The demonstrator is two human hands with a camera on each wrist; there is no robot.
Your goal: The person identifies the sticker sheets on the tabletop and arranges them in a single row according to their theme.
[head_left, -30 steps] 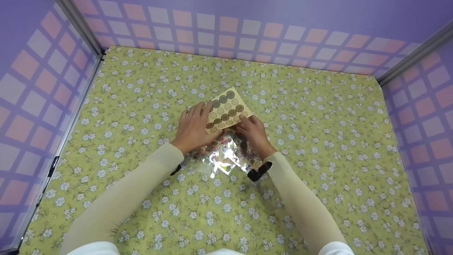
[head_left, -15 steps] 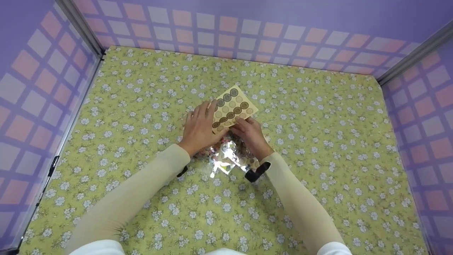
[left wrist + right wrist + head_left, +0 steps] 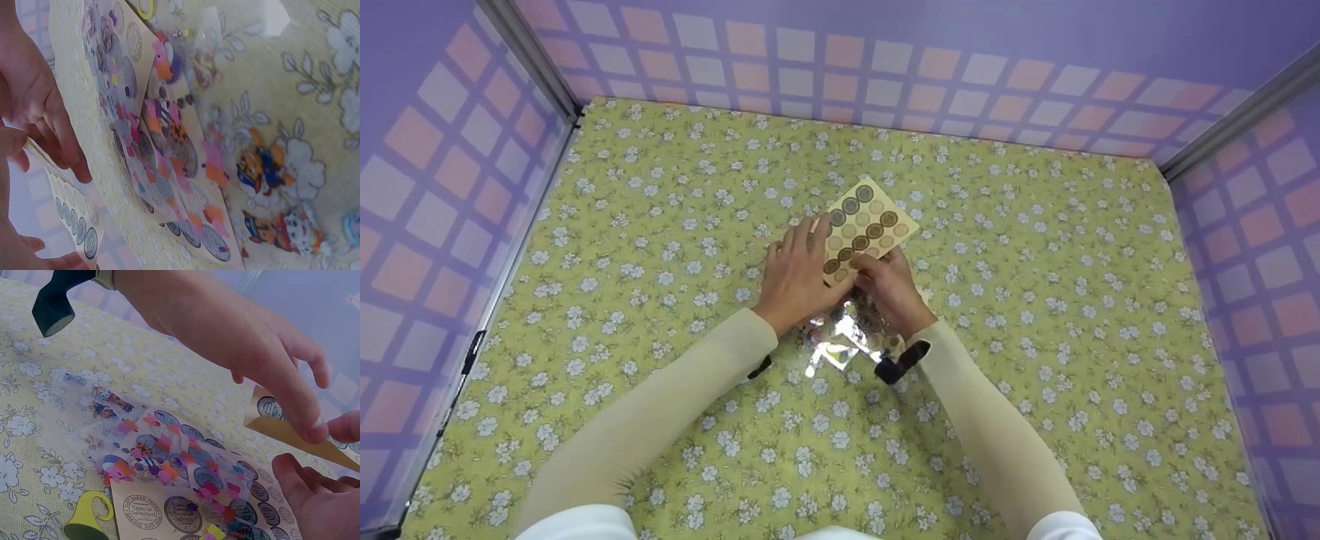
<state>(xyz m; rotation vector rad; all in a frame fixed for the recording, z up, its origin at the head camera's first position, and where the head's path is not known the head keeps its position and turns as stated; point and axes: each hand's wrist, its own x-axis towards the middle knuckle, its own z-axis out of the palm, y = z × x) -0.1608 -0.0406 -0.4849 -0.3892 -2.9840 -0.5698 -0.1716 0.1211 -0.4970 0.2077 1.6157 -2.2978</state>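
Both hands hold a cream sheet of round stickers (image 3: pixel 868 219) raised and tilted above the tablecloth. My left hand (image 3: pixel 797 274) grips its left side, thumb by the lower edge. At the lower right edge my right hand (image 3: pixel 891 283) pinches it, thumb on top and fingers underneath. The right wrist view shows the plain brown back of the sticker sheet (image 3: pixel 301 443). Below the hands lie more round-sticker sheets (image 3: pixel 149 509), partly under clear cartoon sticker sheets (image 3: pixel 169 455) with pigs and puppies. Glare hides part of this pile in the head view.
A yellow floral tablecloth (image 3: pixel 1057 360) covers the table. Purple checked panels (image 3: pixel 885 67) rise behind and at both sides. A yellow cup-like shape with a handle (image 3: pixel 90 517) shows beside the pile in the right wrist view.
The held sticker sheet has shifted right and slightly away from the body. My left hand has moved right with it, while the right hand's thumb lies further in over the sheet.
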